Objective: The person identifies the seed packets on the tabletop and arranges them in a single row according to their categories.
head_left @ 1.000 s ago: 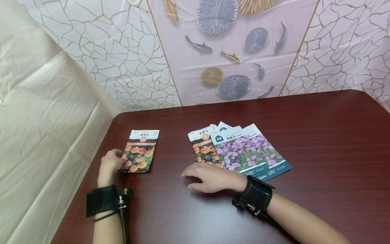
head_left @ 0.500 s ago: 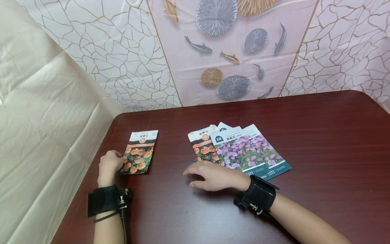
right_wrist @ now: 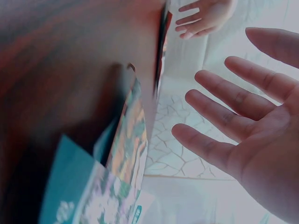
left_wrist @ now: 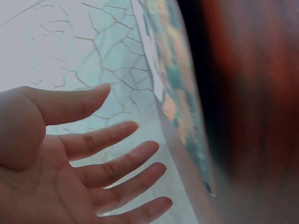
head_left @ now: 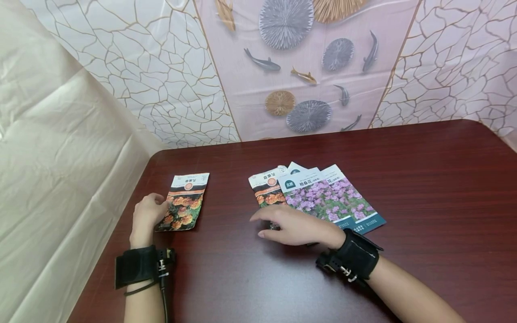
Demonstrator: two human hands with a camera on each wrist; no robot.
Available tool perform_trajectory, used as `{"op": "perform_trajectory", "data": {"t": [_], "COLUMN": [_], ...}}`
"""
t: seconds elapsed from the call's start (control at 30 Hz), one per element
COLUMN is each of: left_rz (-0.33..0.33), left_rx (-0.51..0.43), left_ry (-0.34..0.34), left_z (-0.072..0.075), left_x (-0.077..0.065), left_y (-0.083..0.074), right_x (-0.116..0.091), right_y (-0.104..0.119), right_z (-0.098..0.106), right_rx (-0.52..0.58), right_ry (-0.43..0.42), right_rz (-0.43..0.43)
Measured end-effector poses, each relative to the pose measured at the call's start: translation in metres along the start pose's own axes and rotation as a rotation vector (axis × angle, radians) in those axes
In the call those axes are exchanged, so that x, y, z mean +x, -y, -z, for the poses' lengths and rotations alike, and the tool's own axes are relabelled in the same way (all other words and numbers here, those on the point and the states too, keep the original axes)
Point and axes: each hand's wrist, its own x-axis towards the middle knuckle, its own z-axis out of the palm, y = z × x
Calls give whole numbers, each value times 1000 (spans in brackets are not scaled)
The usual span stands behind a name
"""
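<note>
At the table's left lies a seed packet with orange flowers [head_left: 183,208]. My left hand [head_left: 148,213] hovers at its lower left edge; in the left wrist view the fingers [left_wrist: 117,170] are spread and apart from it. Toward the middle, a second orange-flower seed packet [head_left: 269,197] is partly covered by a purple-flower seed packet [head_left: 311,197], and another purple-flower packet [head_left: 353,199] lies under that one at the right. My right hand [head_left: 296,224] is over the pile's near edge, holding nothing, its fingers [right_wrist: 224,116] extended in the right wrist view.
The dark red wooden table [head_left: 436,188] extends to the right of the pile. A patterned curtain [head_left: 169,72] hangs behind it, and a cream cloth [head_left: 60,157] runs along the left side. Each wrist wears a black strap [head_left: 359,253] with a camera.
My right hand has moved slightly right and away from me, farther over the pile. The left hand has barely shifted beside the left packet, which slid a little.
</note>
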Motion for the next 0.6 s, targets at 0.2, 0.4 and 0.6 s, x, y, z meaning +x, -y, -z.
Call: {"op": "perform_trajectory", "data": {"t": [0.2,0.4,0.6], "left_rz": [-79,-185,-296], "left_rx": [-61,-59,-72], "left_ry": [-12,1,8], "left_z": [2,-4,-16], "left_x": [-6,-12,-19], "left_y": [-18,-41,-65], "right_x": [-5,-9,-16], "right_y": [-5,-9,-16], "right_z": [12,25,38], "right_rx": [10,4,15], "right_ry": [-46,-103,-147], "right_rz": [-4,-8,-50]}}
